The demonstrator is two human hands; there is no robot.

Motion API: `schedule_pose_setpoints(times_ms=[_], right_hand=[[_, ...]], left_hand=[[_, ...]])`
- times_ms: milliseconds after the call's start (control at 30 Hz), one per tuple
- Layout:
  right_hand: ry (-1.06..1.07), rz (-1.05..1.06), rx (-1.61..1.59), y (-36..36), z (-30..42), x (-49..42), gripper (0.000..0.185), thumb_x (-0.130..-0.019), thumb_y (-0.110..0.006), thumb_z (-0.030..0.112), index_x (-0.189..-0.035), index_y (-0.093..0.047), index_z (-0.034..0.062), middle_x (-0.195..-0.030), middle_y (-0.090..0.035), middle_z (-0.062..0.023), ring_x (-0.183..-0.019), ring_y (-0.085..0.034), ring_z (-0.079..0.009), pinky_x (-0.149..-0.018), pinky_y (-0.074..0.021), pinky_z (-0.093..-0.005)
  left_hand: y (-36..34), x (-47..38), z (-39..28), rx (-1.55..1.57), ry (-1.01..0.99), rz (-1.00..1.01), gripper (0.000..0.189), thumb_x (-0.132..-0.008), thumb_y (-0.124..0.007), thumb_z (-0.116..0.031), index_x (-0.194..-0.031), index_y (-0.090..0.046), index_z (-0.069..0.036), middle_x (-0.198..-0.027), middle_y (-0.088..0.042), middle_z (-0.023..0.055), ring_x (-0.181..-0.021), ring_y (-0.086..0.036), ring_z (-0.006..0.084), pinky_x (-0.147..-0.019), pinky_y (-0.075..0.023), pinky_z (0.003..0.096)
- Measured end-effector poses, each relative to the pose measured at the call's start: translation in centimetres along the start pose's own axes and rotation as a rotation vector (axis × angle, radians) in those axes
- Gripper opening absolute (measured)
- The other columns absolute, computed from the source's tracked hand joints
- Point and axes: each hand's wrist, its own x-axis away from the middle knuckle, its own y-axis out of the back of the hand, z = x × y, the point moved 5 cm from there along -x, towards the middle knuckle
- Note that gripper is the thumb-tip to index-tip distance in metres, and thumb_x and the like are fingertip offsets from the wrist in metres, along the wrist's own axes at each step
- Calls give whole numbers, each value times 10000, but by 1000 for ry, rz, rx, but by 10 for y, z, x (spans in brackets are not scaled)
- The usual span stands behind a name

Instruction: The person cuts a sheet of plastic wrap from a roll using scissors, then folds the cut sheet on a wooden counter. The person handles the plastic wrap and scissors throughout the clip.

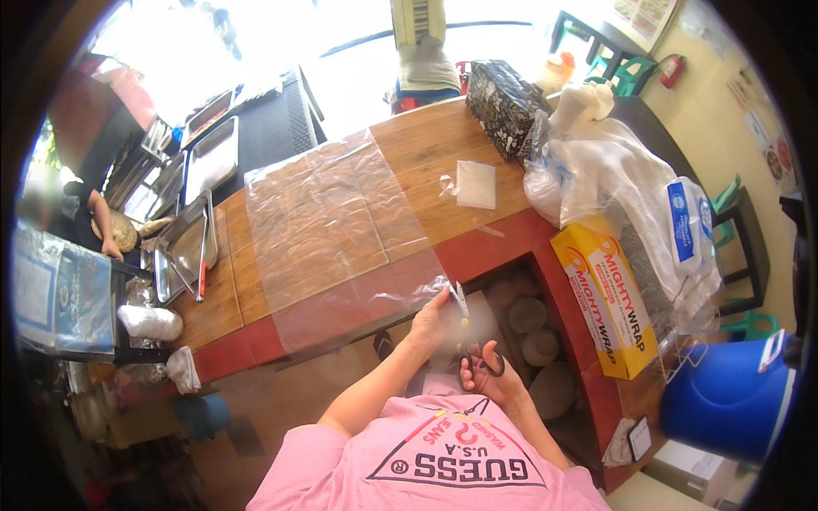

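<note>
A large clear plastic sheet (332, 223) lies over the wooden counter and its red edge. My left hand (431, 322) pinches the sheet's near right corner. In my right hand (489, 377) are scissors with black handles (465, 319), their blades parted and pointing away from me beside the fingertips of my left hand. A blurred spot covers part of the view around the scissors' pivot. Farther back on the counter lies a small folded piece of translucent plastic (476, 185), with a scrap (447, 185) at its left.
A yellow wrap box (604, 300), plastic bags (601, 160) and a patterned box (501, 108) stand to the right. Metal trays (185, 249) with tongs (203, 255) are at the left, near another person's arm (102, 220). Bowls (540, 348) sit in the recess below the counter.
</note>
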Motion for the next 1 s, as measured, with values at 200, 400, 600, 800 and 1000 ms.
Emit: schedule_pose_setpoints(times_ms=[200,400,600,800,1000], right_hand=[[18,-67,41,-4,0,0,585,-755,-632,489,-1101,-523,30,-798,-572,-43,-661,-568,-144,-575,-464,-263],[19,-91,30,-7,0,-2,578,-747,-642,485,-1091,-531,34,-791,-572,-39,-653,-564,-144,-561,-459,-258],[27,-68,25,-7,1,-8,572,-765,-623,486,-1102,-533,33,-784,-578,-42,-649,-562,-148,-553,-455,-260],[54,-62,44,-9,5,-16,557,-792,-593,484,-1106,-533,27,-783,-577,-41,-650,-563,-150,-552,-461,-267],[70,-75,83,-8,9,-22,564,-793,-593,489,-1105,-536,22,-787,-574,-40,-657,-564,-150,-553,-464,-269]], left_hand=[[0,6,-1,4,47,35,131,-874,-606,-273,-942,-629,-164,-851,-625,-42,-829,-524,110,-713,-366,267],[2,11,3,6,150,23,128,-881,-593,-270,-941,-628,-163,-876,-616,-37,-808,-501,112,-714,-354,256],[3,11,3,-24,175,68,156,-884,-577,-310,-935,-618,-168,-886,-606,-22,-802,-458,153,-722,-340,283],[9,7,7,-19,194,100,218,-890,-563,-346,-943,-607,-139,-916,-589,2,-839,-479,190,-793,-366,348],[12,11,11,-21,210,77,291,-882,-572,-378,-989,-583,-107,-969,-564,27,-823,-496,206,-793,-379,370]])
